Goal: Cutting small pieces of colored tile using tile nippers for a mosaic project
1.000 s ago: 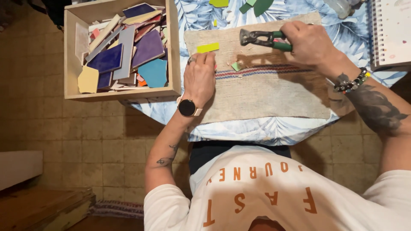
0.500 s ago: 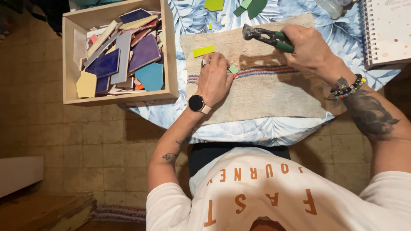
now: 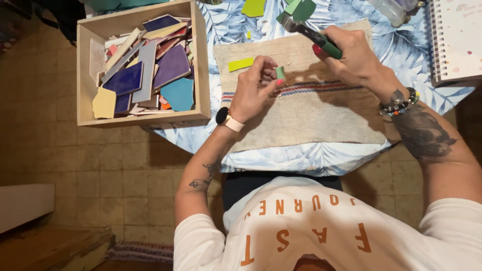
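Note:
My left hand (image 3: 255,89) pinches a small light-green tile piece (image 3: 280,73) between thumb and fingers, lifted just above a beige woven cloth (image 3: 311,113). My right hand (image 3: 351,52) grips tile nippers with green and red handles (image 3: 314,37), their metal jaws pointing up-left over the cloth's far edge. A yellow-green tile strip (image 3: 241,63) lies on the cloth to the left of my left hand. The cloth covers a table with a blue leaf-print covering (image 3: 301,160).
A wooden box (image 3: 201,65) of several broken coloured tiles sits at the table's left edge. Green tile pieces (image 3: 296,9) lie at the far side. A spiral notebook (image 3: 459,40) is at the right. Tiled floor lies below left.
My left hand has picked the small green piece off the cloth and raised it. My right hand has shifted the nippers slightly left, toward the piece.

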